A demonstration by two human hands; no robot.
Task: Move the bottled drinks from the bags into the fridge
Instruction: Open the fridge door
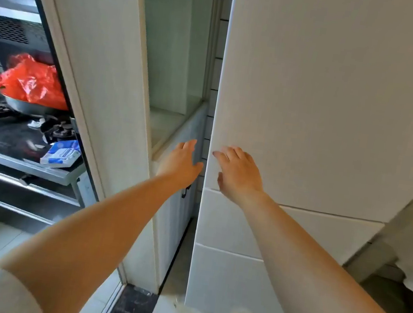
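Two hands reach toward one white fridge (326, 107): the left hand (181, 164) hovers at its door edge, fingers straight; the right hand (237, 174) lies spread on the closed door. One red bag (29, 81) sits on the stove (4, 133); its contents cannot be told.

We can read no text anywhere. The blue-and-white packet (61, 154) lying on the stove (4, 133) carries printed lines, but they are too blurred for us to make out any word or number.
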